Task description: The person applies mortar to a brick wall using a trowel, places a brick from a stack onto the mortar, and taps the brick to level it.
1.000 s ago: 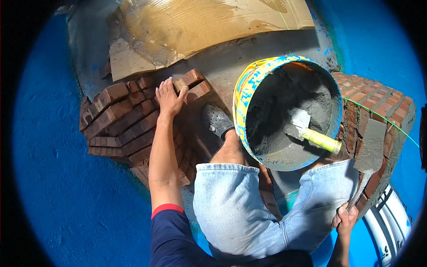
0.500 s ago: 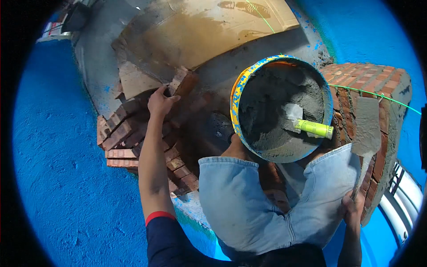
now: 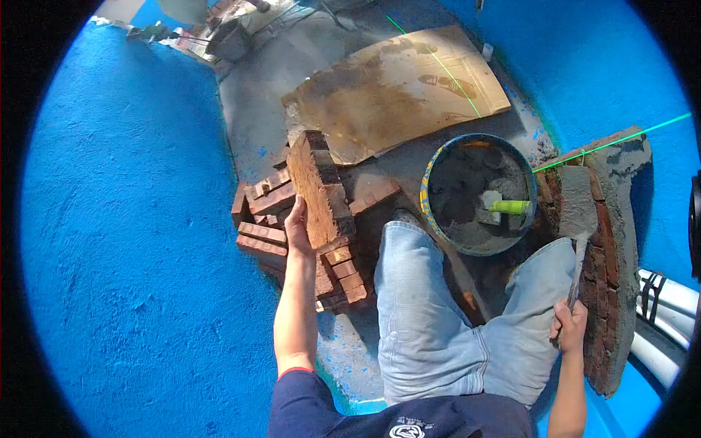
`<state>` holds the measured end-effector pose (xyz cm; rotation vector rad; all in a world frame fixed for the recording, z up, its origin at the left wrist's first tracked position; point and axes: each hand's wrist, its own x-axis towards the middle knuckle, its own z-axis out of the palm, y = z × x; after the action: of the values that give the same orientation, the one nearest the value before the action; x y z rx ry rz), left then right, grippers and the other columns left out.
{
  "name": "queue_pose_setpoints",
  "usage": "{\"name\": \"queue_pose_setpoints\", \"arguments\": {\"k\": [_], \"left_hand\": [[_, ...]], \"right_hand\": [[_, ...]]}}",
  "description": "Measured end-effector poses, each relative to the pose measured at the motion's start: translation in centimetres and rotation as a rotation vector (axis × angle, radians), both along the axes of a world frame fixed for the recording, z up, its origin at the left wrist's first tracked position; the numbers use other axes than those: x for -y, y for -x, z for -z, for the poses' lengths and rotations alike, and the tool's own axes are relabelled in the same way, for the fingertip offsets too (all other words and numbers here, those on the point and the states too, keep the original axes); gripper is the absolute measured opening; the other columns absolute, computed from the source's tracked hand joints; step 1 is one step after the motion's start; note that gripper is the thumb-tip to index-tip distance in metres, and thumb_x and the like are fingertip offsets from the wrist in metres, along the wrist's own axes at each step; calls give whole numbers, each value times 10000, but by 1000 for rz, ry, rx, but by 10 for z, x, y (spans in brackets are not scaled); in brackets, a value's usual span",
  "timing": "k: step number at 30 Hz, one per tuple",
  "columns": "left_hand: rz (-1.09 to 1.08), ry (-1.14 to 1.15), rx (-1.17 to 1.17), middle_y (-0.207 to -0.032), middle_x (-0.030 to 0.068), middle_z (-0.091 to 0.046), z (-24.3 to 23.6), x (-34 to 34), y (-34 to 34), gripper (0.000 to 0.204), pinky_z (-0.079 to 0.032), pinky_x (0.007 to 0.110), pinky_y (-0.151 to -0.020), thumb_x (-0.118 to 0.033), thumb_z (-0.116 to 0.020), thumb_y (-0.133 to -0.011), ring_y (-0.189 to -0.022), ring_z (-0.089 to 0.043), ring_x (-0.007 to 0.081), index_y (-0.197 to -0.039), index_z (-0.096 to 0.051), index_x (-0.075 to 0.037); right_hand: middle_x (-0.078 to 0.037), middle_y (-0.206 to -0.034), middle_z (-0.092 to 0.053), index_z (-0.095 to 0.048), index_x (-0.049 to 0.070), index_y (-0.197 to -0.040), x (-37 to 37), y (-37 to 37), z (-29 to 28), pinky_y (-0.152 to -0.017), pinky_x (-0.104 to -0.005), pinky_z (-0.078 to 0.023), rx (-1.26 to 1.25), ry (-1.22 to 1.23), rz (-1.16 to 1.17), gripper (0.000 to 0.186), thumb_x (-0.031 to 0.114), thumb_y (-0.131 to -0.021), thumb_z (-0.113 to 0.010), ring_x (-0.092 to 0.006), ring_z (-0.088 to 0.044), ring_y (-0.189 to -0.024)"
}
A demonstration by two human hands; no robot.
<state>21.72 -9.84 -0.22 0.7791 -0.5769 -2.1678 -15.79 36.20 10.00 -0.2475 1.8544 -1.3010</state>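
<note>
My left hand (image 3: 297, 230) grips a long reddish-brown brick (image 3: 315, 186), which stands tilted above a loose pile of bricks (image 3: 263, 235). Low at the right, my right hand (image 3: 570, 325) is closed round the handle of a trowel (image 3: 579, 201). Its blade points away from me and is coated in grey mortar, beside the low brick wall (image 3: 603, 292). Between the two hands, beyond my knees, stands a round bucket (image 3: 426, 197) with grey mortar (image 3: 460, 182) in it. A tool with a lime-green handle (image 3: 512, 207) lies on that mortar.
A wet, stained cardboard sheet (image 3: 380, 95) covers the floor ahead. One green string (image 3: 621, 137) runs over the wall, with another stretch across the cardboard. Blue walls (image 3: 146, 219) rise on both sides. White pipes (image 3: 661, 347) lie at the lower right, and a dark bucket (image 3: 230, 40) stands far off.
My left hand has raised the brick, turning its broad face into view above the pile. The whole view has shifted, showing more of the floor ahead. My right hand keeps holding the trowel.
</note>
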Motion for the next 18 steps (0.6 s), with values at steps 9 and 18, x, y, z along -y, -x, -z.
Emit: {"name": "queue_pose_setpoints", "arguments": {"k": [9, 18], "left_hand": [[132, -129, -771, -1428, 214, -436, -74, -100, 28, 628, -463, 465, -1013, -293, -490, -881, -1227, -515, 347, -1432, -381, -13], [447, -128, -1041, -1319, 104, -455, -164, -137, 100, 864, -419, 384, -1044, -297, -709, -789, -1205, -470, 253, -1468, -262, -3]], "right_hand": [[14, -539, -461, -526, 73, -797, -70, 18, 87, -376, -245, -375, -447, -4, -69, 205, 199, -925, -624, -89, -453, -397], [12, -515, -487, -541, 68, -708, -73, 8, 82, -387, -262, -393, -469, 118, -34, 262, 213, -896, -651, -99, -466, -394]]}}
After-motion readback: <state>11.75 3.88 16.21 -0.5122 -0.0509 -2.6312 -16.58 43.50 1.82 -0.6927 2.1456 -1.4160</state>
